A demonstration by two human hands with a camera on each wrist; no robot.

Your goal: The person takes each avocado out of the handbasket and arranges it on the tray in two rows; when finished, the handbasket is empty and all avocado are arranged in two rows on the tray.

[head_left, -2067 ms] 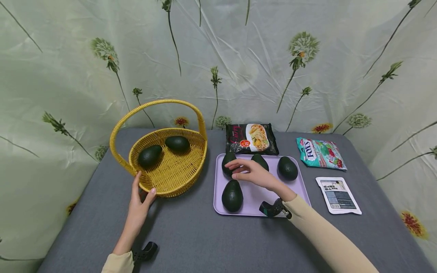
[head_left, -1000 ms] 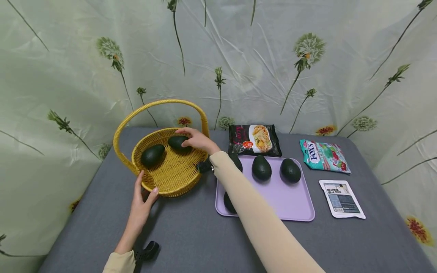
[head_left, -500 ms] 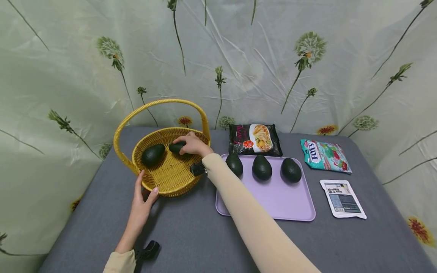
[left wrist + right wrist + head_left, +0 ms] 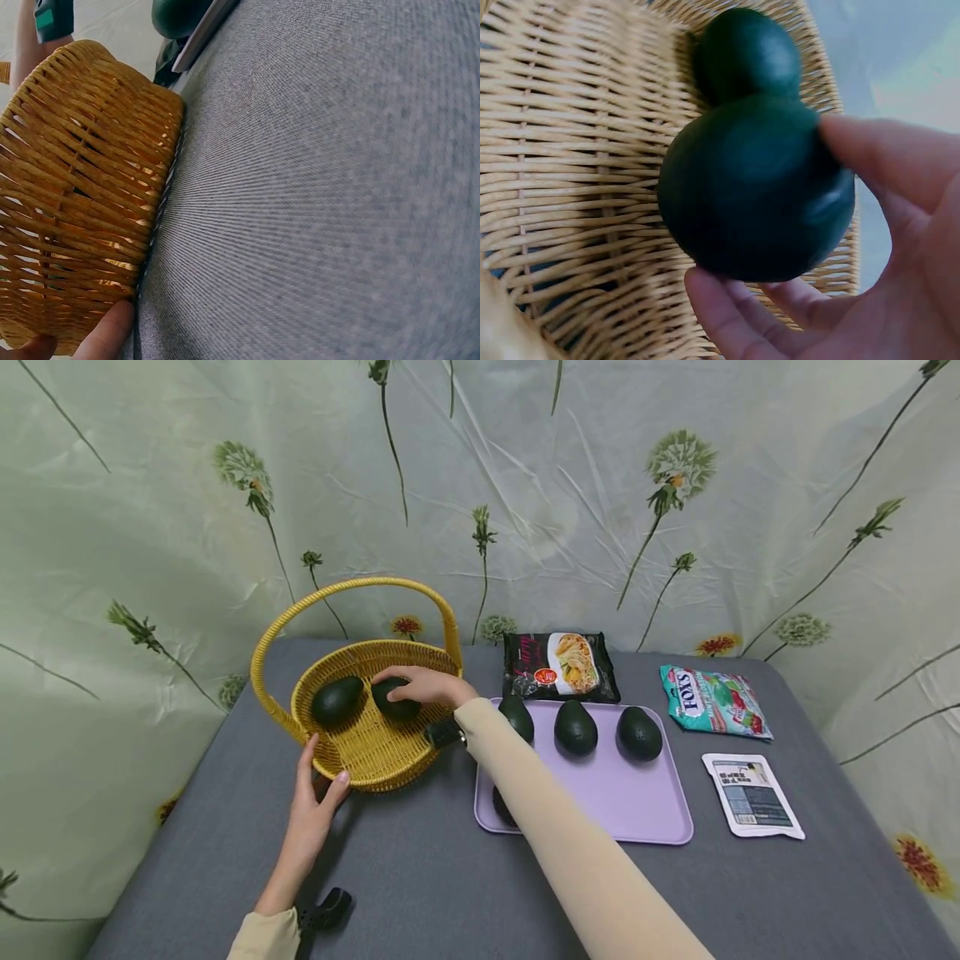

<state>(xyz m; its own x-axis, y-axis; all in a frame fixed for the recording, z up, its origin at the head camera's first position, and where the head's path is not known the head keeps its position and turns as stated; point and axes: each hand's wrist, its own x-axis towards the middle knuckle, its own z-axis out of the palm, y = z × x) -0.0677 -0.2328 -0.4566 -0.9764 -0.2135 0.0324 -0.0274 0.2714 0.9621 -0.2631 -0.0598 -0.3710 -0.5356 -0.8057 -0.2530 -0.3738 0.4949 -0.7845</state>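
A yellow woven basket [image 4: 375,756] with a tall arched handle stands on the left of the table, two dark green avocados inside. My right hand [image 4: 423,685] reaches into it and grips the right-hand avocado [image 4: 393,703]; the right wrist view shows thumb and fingers on opposite sides of this avocado [image 4: 754,195]. Beside it lies the other avocado [image 4: 337,702], untouched by the hand. My left hand [image 4: 307,814] holds the basket's near left rim, thumb and index finger at the edge. In the left wrist view, fingertips [image 4: 109,330] touch the woven outer wall.
Right of the basket, a lilac tray [image 4: 622,810] bears several avocados [image 4: 575,728], one mostly behind my right sleeve. A black noodle packet [image 4: 561,667] lies behind the tray. Farther right are a teal candy bag [image 4: 714,702] and a white pouch [image 4: 753,795]. A floral curtain backs the table.
My right hand has moved left from above the tray into the basket and taken hold of the right-hand avocado, which has turned and shifted slightly nearer. My left hand stays at the rim.
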